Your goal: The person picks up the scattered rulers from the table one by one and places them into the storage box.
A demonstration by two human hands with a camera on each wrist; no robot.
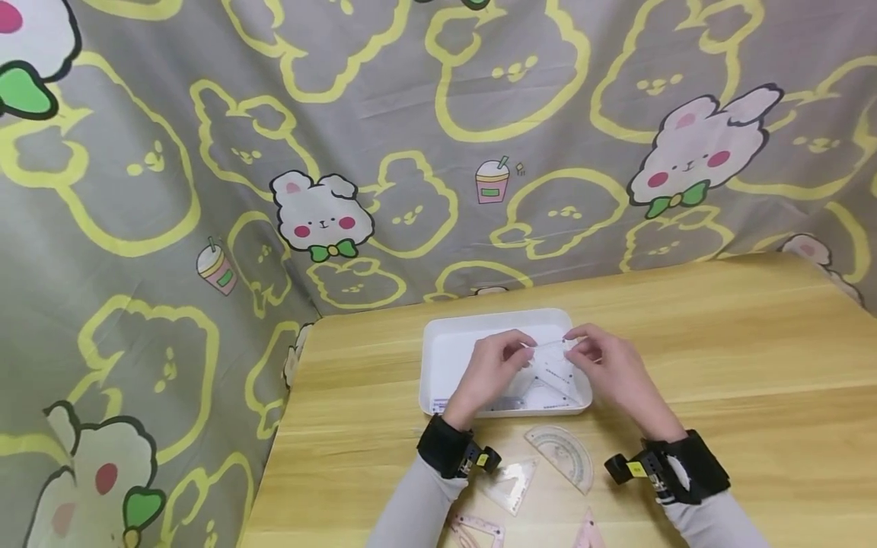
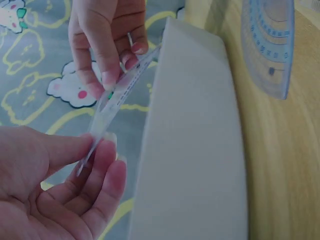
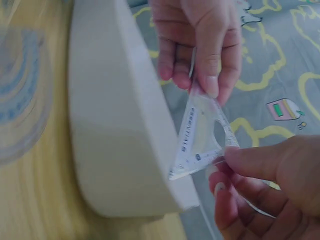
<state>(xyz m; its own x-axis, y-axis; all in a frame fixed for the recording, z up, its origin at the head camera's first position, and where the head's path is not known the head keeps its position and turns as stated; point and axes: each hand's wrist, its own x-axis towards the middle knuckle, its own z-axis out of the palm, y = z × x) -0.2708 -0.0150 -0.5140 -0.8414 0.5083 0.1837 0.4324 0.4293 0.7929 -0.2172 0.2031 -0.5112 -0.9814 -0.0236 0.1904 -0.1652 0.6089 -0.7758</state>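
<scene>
Both hands hold one clear plastic set square [image 1: 551,367] just above a white tray [image 1: 438,352]. My left hand [image 1: 522,348] pinches one corner of it between thumb and fingers. At the opposite corner my right hand [image 1: 577,344] pinches it the same way. In the left wrist view the set square [image 2: 120,95] shows edge-on beside the tray wall [image 2: 195,140], between the left hand [image 2: 95,155] below and the right hand [image 2: 107,75] above. The right wrist view shows its printed scale [image 3: 200,135], the right hand [image 3: 225,165] and the left hand [image 3: 202,85].
A clear protractor [image 1: 562,453] lies on the wooden table [image 1: 754,365] in front of the tray. A second clear set square [image 1: 510,483] lies beside it, and two pink rulers [image 1: 476,529] sit at the near edge. A patterned cloth [image 1: 205,190] hangs behind and to the left.
</scene>
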